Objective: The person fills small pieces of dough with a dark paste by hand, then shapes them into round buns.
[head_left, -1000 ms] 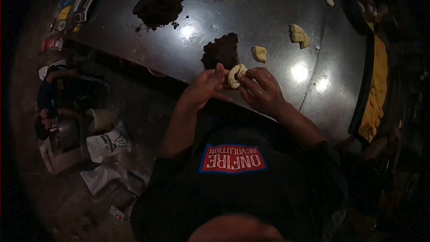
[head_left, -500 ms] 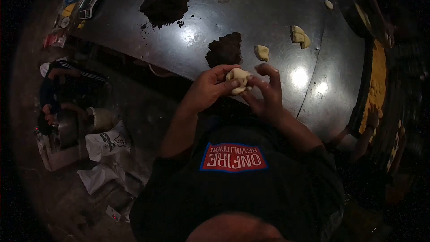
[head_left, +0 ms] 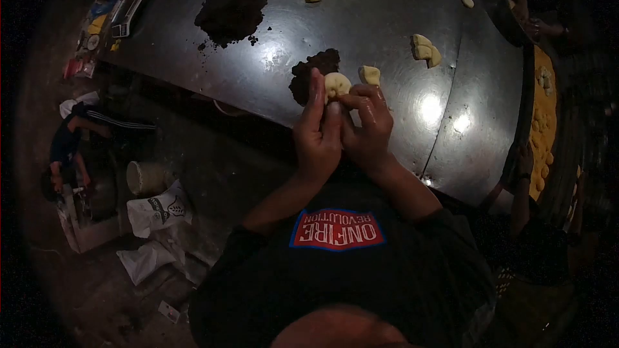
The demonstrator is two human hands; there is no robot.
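Note:
A small round piece of pale dough (head_left: 337, 83) is held up between my two hands over the near edge of the metal table. My left hand (head_left: 317, 132) cups it from the left, with the thumb at its lower side. The bent fingers of my right hand (head_left: 369, 122) press on its right side. Just beyond my hands lies a dark crumbly heap of filling (head_left: 316, 67), partly hidden by my left fingers. A cut dough piece (head_left: 370, 75) sits right behind my right hand.
A larger dark heap (head_left: 232, 13) and more dough pieces (head_left: 425, 50) lie on the metal table (head_left: 387, 32). A scale (head_left: 132, 13) stands at its left edge. Other people's hands (head_left: 545, 28) work at the right, near a yellow tray (head_left: 543, 122). Another person (head_left: 80, 135) bends at lower left.
My hands have moved slightly forward with the dough. It now looks rounder and sits higher between my fingers, and my left hand has turned more upright around it.

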